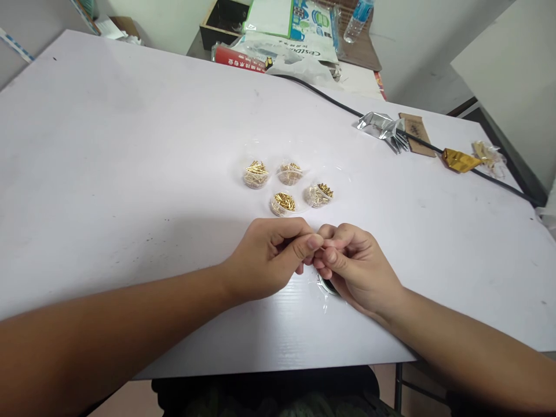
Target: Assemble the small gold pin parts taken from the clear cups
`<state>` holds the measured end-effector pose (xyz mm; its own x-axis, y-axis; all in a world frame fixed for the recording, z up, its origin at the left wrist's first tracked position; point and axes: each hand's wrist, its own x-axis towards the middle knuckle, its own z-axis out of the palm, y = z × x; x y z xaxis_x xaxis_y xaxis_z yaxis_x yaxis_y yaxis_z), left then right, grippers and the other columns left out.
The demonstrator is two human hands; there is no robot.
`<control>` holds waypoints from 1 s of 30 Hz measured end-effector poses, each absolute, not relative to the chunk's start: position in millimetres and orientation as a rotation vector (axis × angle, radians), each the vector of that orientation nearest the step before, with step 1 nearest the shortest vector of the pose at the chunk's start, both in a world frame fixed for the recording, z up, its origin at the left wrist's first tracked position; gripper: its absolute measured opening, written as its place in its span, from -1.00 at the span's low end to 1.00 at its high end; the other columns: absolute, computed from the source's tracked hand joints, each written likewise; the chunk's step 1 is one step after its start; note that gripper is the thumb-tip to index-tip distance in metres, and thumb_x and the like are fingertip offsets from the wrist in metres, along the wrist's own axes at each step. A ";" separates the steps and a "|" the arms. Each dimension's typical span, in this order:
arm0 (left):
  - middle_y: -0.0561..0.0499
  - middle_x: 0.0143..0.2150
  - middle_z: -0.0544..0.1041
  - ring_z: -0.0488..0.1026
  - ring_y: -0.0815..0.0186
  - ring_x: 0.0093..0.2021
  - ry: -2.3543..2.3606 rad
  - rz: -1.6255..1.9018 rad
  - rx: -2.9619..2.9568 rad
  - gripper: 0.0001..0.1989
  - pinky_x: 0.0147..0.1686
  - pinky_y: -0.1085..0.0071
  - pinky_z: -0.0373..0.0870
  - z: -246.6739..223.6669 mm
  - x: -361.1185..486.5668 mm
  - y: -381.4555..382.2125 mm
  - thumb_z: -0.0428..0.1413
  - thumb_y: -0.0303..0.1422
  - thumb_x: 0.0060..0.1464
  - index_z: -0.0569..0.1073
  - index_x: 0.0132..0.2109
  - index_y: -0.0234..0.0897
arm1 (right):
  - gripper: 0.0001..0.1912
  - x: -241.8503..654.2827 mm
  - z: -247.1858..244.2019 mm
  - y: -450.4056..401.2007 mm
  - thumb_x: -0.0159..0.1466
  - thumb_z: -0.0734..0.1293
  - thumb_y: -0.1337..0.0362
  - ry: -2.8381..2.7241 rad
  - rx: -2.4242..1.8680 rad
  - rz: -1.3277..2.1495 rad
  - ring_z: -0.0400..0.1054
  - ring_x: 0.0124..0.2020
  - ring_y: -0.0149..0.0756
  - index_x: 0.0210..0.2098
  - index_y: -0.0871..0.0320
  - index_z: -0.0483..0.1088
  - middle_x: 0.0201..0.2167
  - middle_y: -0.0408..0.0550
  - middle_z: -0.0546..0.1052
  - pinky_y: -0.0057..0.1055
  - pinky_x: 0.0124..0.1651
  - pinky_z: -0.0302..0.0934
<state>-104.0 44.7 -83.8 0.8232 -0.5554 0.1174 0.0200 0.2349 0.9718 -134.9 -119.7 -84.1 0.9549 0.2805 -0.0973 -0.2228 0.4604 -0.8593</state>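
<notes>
My left hand [282, 255] and my right hand [358, 263] meet fingertip to fingertip above the white table [130, 145]. Both are closed in a pinch, thumb against forefinger, and whatever lies between the tips is too small or hidden to name. Below my right hand a dark round item with a pale rim [328, 285] shows in part, in or on clear plastic. Just beyond my hands stand small clear cups of gold-coloured metal pins: a left cup [256, 175], a back cup [289, 174], a front cup [283, 204] and a right cup [319, 196] with shorter pieces.
A black cable [330, 103] runs along the table's far right side, past silver foil [380, 126], a brown card [417, 134] and gold foil [460, 160]. Behind the table are a black box [217, 32], plastic packaging [299, 49] and a water bottle [358, 22].
</notes>
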 end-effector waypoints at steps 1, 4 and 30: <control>0.09 -0.61 0.45 0.44 0.46 -0.54 -0.498 -0.420 1.287 -0.69 -0.55 0.60 0.41 -83.5 -103.7 44.6 0.19 -0.23 0.18 0.42 -0.45 -0.32 | -0.89 -135.6 -83.6 -119.5 0.21 0.49 0.34 -0.057 -1.054 0.305 0.39 -0.55 -0.51 -0.42 0.04 0.52 -0.49 -0.25 0.54 -0.34 -0.32 0.47; 0.09 -0.60 0.46 0.44 0.46 -0.55 -0.504 -0.425 1.278 -0.68 -0.56 0.59 0.40 -82.8 -103.1 44.2 0.19 -0.21 0.18 0.42 -0.45 -0.32 | -0.88 -137.0 -82.5 -119.4 0.22 0.49 0.31 -0.049 -1.061 0.316 0.38 -0.56 -0.53 -0.43 0.05 0.50 -0.49 -0.25 0.55 -0.40 -0.36 0.44; 0.09 -0.57 0.50 0.35 0.55 -0.58 -0.486 -0.451 1.200 -0.75 -0.55 0.67 0.35 -85.6 -103.0 43.9 0.22 -0.37 0.16 0.43 -0.45 -0.37 | -0.95 -141.1 -88.3 -119.3 0.29 0.42 0.33 -0.114 -1.068 0.259 0.38 -0.53 -0.56 -0.32 0.07 0.52 -0.41 -0.24 0.49 -0.39 -0.32 0.47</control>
